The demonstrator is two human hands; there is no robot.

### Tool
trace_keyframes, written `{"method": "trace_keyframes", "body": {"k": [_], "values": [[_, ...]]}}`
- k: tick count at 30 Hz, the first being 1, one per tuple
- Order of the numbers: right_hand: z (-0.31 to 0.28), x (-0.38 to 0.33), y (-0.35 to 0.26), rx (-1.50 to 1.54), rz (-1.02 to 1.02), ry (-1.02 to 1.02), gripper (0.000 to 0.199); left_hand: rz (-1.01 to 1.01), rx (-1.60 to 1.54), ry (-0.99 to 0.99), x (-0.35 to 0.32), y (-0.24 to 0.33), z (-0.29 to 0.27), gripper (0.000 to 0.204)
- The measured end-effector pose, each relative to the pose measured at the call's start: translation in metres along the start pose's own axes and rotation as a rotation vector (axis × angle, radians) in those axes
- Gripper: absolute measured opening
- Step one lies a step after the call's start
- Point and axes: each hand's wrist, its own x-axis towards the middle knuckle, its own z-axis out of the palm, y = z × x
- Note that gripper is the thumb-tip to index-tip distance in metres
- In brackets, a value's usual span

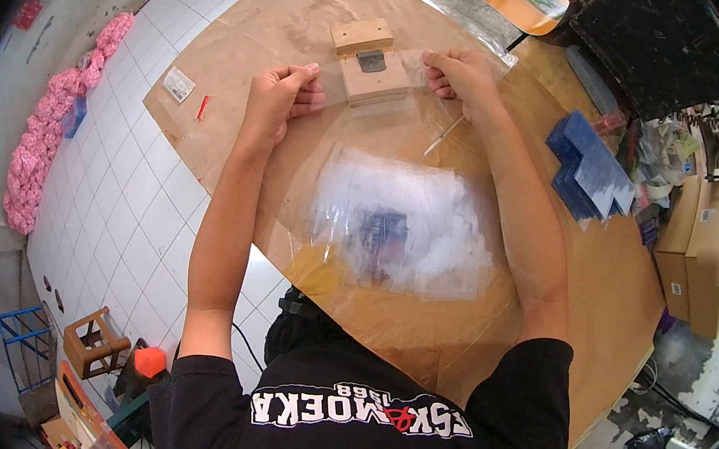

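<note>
Across the brown-paper-covered table, both my arms reach toward a wooden block jig [377,84] with a raised back bar and a dark metal plate in its middle. A thin clear plastic sheet [366,113] stretches over the block's front and sides. My left hand [287,98] pinches the sheet's left side, beside the block. On the other side, my right hand [455,79] pinches its right edge between thumb and forefinger. Nearer to me lies a loose pile of clear plastic sheets [456,226], whose glare blurs its outline. A thin pale stick [444,135] rests below my right hand.
A stack of blue plastic pieces [583,165] lies at the right, near cardboard boxes [696,260] and cluttered bags. At the left are a white label [179,85] and a small red strip [203,108]. A pink bundle [44,139] and a wooden stool [95,343] stand on the tiled floor.
</note>
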Motion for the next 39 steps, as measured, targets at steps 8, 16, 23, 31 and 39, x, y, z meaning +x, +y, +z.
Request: {"method": "trace_keyframes", "body": {"k": [8,16,23,31,39], "values": [[0.0004,-0.0012,-0.0035,0.017,0.011,0.004,0.026,-0.019,-0.004,-0.001,-0.0018,0.0041,0.0013,0.031],[-0.0027,0.0025,0.0015,0.050,0.008,-0.031,0.025,-0.036,-0.001,-0.012,-0.0025,0.0040,0.0011,0.030],[0.0001,0.0002,-0.0019,0.013,0.019,-0.002,0.025,-0.029,-0.001,-0.008,-0.0021,0.0038,-0.0003,0.027],[-0.0001,-0.0032,-0.0038,0.030,0.000,-0.016,0.025,-0.018,-0.012,-0.009,-0.0007,0.0014,-0.0017,0.026],[-0.0007,-0.0044,-0.0072,0.057,0.032,-0.018,0.028,-0.020,-0.032,-0.015,0.0011,-0.0004,-0.0042,0.026]]}}
